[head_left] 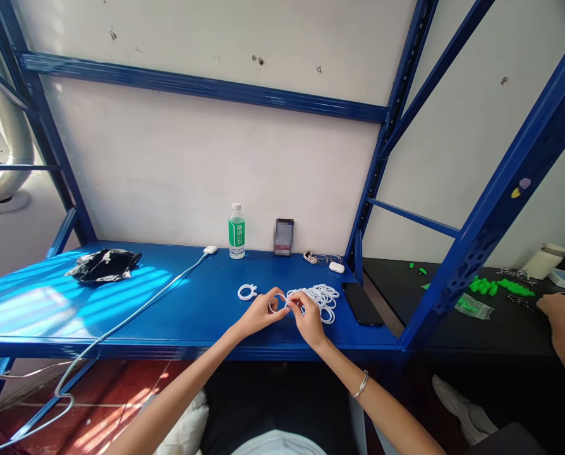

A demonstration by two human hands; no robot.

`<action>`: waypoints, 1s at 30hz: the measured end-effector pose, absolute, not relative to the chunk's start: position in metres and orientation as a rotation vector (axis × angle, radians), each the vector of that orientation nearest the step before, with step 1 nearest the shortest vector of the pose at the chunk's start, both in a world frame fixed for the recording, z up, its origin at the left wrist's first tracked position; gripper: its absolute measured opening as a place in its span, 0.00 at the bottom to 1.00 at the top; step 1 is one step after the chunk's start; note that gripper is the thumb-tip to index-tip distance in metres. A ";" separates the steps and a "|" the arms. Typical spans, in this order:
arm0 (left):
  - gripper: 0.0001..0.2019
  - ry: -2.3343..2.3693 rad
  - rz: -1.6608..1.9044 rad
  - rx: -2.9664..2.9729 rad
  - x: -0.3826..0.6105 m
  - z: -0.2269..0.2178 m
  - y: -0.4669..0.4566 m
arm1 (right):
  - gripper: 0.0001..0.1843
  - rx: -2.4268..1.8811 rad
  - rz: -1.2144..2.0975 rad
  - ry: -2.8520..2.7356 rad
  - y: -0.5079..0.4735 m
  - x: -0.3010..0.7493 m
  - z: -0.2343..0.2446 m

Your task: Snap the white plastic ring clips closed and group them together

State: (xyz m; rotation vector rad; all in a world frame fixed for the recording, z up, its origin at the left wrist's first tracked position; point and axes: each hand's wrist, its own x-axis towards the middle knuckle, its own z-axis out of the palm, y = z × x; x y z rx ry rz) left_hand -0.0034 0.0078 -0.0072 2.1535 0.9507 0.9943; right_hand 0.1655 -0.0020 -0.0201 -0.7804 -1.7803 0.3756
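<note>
My left hand (262,311) and my right hand (307,318) meet over the blue shelf top. Both are closed in a pinch on a thin white ring (272,306), whose loop shows between the left thumb and fingers. The right fingertips grip it at its right side, and what lies right under them is too small to make out. Just beyond the right hand lies a pile of white loops (327,296), partly hidden by that hand. To the left of my hands, a separate white ring with small bumps on its edge (247,298) rests on the shelf.
A water bottle (236,234), a propped phone (283,237) and a white earphone case (337,268) stand along the back. A black phone (362,304) lies right. A white cable (145,306) crosses the left side near a black bag (105,265). Another person's hand (560,316) is far right.
</note>
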 end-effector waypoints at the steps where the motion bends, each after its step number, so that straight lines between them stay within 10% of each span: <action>1: 0.19 0.964 0.994 2.158 -0.003 -0.009 0.009 | 0.11 -0.784 0.381 -1.777 -0.002 0.165 -0.020; 30: 0.21 1.192 1.206 2.305 -0.004 -0.026 0.018 | 0.09 -0.830 0.406 -1.744 0.001 0.165 -0.024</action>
